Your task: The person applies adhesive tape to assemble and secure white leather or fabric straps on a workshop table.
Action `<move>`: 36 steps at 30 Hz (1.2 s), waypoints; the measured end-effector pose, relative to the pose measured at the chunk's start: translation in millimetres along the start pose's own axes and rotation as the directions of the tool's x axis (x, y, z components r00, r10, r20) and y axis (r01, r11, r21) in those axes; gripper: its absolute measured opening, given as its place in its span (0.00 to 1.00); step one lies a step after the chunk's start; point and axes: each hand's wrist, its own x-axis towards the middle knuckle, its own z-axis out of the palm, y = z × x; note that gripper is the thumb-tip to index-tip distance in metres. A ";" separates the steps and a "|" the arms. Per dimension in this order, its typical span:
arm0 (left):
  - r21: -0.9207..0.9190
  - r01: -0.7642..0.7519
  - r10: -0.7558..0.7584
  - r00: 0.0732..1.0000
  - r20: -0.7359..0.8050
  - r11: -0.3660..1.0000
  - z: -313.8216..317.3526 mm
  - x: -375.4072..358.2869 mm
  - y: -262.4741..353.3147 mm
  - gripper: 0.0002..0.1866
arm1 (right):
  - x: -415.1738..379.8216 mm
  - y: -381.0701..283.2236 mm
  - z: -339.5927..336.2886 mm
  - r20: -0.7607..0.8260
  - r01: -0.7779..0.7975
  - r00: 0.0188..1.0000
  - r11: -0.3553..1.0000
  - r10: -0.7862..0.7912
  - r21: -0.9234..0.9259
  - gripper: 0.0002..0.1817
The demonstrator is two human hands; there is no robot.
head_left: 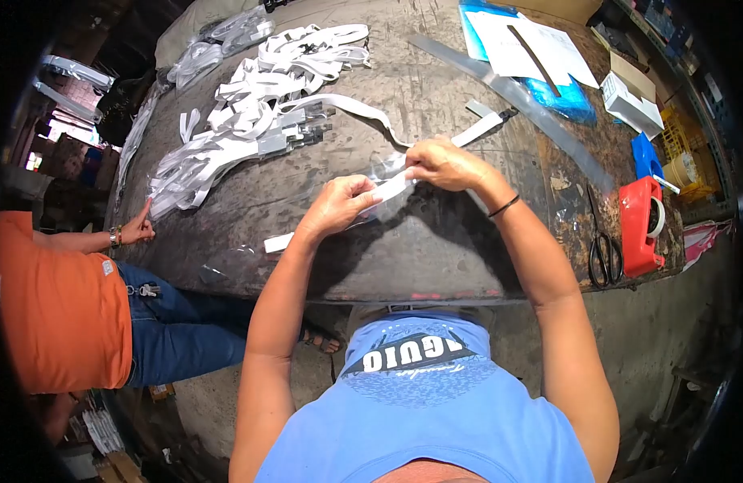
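Observation:
Both hands hold one white strap (395,188) above the near middle of the dark table (436,258). My left hand (339,205) pinches it at its left part, with the thumb on top. My right hand (442,163) grips it a little farther right, fingers closed. Clear plastic film (385,167) lies around and behind the strap between the hands. One white strap end (279,243) lies left of my left hand. Another strap end with a black buckle (507,115) rests beyond my right hand. A strap runs from there back toward the pile of white straps (262,88).
Bagged straps (186,173) lie at the left, near a co-worker's hand (138,229). On the right are black scissors (605,259), a red tape dispenser (641,228), a white box (631,101), papers (524,44) and a long clear strip (540,117).

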 end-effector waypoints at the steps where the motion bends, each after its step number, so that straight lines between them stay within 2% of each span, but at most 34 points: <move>1: 0.000 -0.003 0.003 1.000 -0.003 1.000 1.7 5.1 0.5 0.12 | 0.8 -6.0 5.8 -0.036 0.047 0.998 0.999 -0.048 -0.006 0.11; 2: -0.019 -0.022 0.022 1.000 0.001 1.000 4.8 10.4 -0.9 0.11 | 5.6 -8.2 13.3 -0.044 0.063 0.997 0.998 -0.063 0.002 0.12; 4: -0.042 -0.032 0.032 0.999 0.008 0.999 6.3 14.1 -3.1 0.11 | 4.9 -13.9 14.4 0.001 -0.045 0.999 0.994 0.045 0.099 0.12; 6: 0.042 -0.015 0.014 1.000 0.013 0.999 4.9 14.5 -4.3 0.11 | -4.5 -4.6 7.5 -0.066 -0.022 0.997 0.996 0.028 0.087 0.12; 7: 0.041 -0.010 0.009 1.000 0.013 0.999 3.5 14.2 -7.6 0.11 | -9.6 9.3 1.5 -0.148 0.030 0.989 1.000 -0.030 0.000 0.13; 8: 0.026 0.017 -0.017 1.000 0.015 1.000 1.5 13.3 -11.7 0.11 | -15.6 24.1 -3.4 -0.208 -0.039 0.978 0.998 0.029 -0.048 0.16; 10: 0.011 0.042 -0.043 0.999 0.021 0.999 1.7 11.3 -14.1 0.10 | -30.2 46.9 -7.5 -0.363 -0.079 0.931 0.957 -0.028 -0.278 0.21; 14: -0.014 0.066 -0.065 0.998 0.020 0.998 5.0 10.9 -11.5 0.10 | -42.5 59.2 -9.3 -0.319 -0.154 0.947 0.918 0.033 -0.364 0.22; 16: -0.028 0.072 -0.071 0.997 0.030 0.997 7.3 13.7 -17.9 0.10 | -43.7 51.6 -15.1 -0.172 -0.322 0.944 0.900 0.282 -0.294 0.21; 17: 0.013 0.051 -0.052 0.999 0.010 0.999 7.0 15.3 -23.4 0.10 | -42.6 39.6 -21.7 -0.163 -0.350 0.935 0.892 0.315 -0.285 0.19; 18: 0.057 0.031 -0.030 0.999 -0.014 0.998 6.0 17.2 -28.4 0.10 | -46.7 40.1 -21.5 -0.163 -0.356 0.933 0.889 0.321 -0.286 0.19; 21: 0.030 0.027 -0.027 1.000 0.010 0.999 4.5 13.6 -25.6 0.09 | -55.6 33.0 -24.8 -0.184 -0.296 0.948 0.934 0.262 -0.198 0.17; 23: 0.011 0.025 -0.025 0.999 0.030 1.000 2.6 6.2 -18.1 0.09 | -68.6 -0.5 -39.5 -0.310 -0.163 0.949 0.930 0.057 -0.329 0.13; 26: -0.061 0.000 0.008 0.993 0.120 0.998 -2.7 -10.1 -15.6 0.10 | -88.7 -53.6 -62.6 -0.281 -0.208 0.955 0.897 0.099 -0.390 0.09; 28: -0.044 -0.013 0.021 0.982 0.188 0.999 -6.0 -20.3 -8.0 0.10 | -105.1 -79.9 -62.9 -0.265 -0.260 0.952 0.861 0.153 -0.437 0.16; 29: -0.058 0.024 -0.011 0.976 0.218 0.998 -3.5 -19.6 -16.1 0.10 | -112.2 -90.2 -59.5 -0.257 -0.283 0.948 0.860 0.185 -0.425 0.14; 30: -0.062 0.022 -0.009 0.977 0.212 0.998 1.2 -17.4 -28.3 0.11 | -123.2 -86.8 -49.9 -0.267 -0.253 0.952 0.873 0.148 -0.418 0.12; 33: -0.047 0.033 -0.022 0.976 0.219 0.998 14.6 -11.5 -26.1 0.10 | -141.9 -70.4 -25.0 -0.232 -0.324 0.941 0.853 0.247 -0.410 0.12; 35: 0.141 -0.106 0.068 0.966 0.248 0.984 16.2 -5.7 -24.2 0.12 | -141.1 -51.9 -13.0 -0.184 -0.403 0.915 0.838 0.359 -0.368 0.12; 36: 0.146 -0.184 0.142 0.956 0.256 0.972 18.4 -1.0 -28.7 0.14 | -140.8 -45.0 -11.5 -0.148 -0.410 0.912 0.841 0.382 -0.353 0.14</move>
